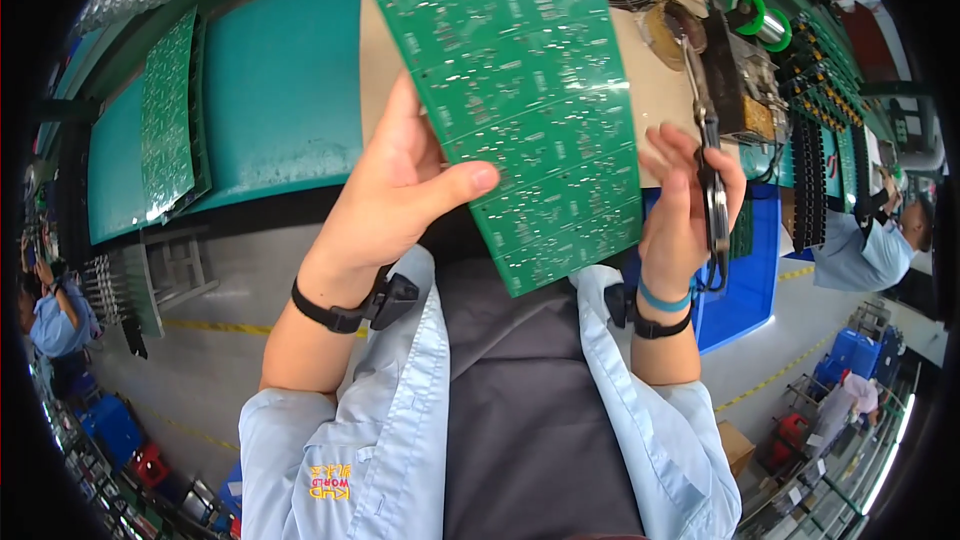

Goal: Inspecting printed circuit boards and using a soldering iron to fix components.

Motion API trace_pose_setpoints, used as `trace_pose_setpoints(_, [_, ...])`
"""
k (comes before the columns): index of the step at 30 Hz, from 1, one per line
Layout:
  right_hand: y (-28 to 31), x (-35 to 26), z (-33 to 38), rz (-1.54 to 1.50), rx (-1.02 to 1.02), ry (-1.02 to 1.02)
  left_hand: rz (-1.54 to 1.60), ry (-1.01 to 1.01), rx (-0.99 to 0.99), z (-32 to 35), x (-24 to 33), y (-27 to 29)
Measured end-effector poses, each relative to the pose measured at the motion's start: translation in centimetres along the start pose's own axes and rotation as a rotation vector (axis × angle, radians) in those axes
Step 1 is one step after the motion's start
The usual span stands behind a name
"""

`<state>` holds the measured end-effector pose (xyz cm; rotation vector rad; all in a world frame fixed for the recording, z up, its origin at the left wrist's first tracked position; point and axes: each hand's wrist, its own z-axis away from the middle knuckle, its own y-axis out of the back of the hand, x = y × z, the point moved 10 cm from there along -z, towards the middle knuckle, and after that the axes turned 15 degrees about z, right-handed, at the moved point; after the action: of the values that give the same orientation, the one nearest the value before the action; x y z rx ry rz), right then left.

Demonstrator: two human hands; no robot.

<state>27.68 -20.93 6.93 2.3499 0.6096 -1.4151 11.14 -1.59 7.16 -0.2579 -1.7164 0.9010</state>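
- Green circuit-board panel: it occupies the upper centre of the frame, raised before the person's lap and slanting from upper left to lower right; its top end meets the frame's upper edge.
- Surface of the panel: glossy green, densely dotted with small silvery spots and fine pale markings; thin lines cross it and divide it into repeated sections. Glare whitens the top end, and the right edge appears slightly curved, as seen through the wide lens.
- Left hand, centre left: it grips the panel's left edge, thumb flat on the visible face, the fingers passing behind.
- Right hand, right of centre: the fingers are curled about a dark-handled tool whose metal shaft points upward; the hand lies just beside the panel's right edge, and whether it touches the panel cannot be told.
- Surroundings: a similar green panel lies on a teal work surface at upper left; a blue bin and a green-rimmed spool appear at the right.
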Motion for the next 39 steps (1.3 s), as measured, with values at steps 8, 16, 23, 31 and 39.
trace_pose_setpoints(8, [1.8, 4.2, -10.7, 0.373, -0.017, 0.131, -0.001, -0.024, 0.041, 0.2, 1.1, 0.6])
trace_pose_setpoints(16, [1.8, 7.8, -11.8, 0.705, -0.152, -0.002, 0.072, -0.026, 0.035, 0.4, 1.8, 2.0])
trace_pose_setpoints(23, [3.0, 6.0, -8.0, 0.696, -0.034, 0.004, 0.099, -0.039, 0.021, 1.2, 2.3, 3.0])
trace_pose_setpoints(31, [4.0, 2.1, -5.2, 0.543, 0.142, 0.075, 0.148, -0.032, 0.015, 1.6, 2.4, 2.9])
trace_pose_setpoints(39, [5.5, -0.1, -1.7, 0.423, 0.266, 0.077, 0.176, 0.023, 0.007, 1.2, 1.8, 1.4])
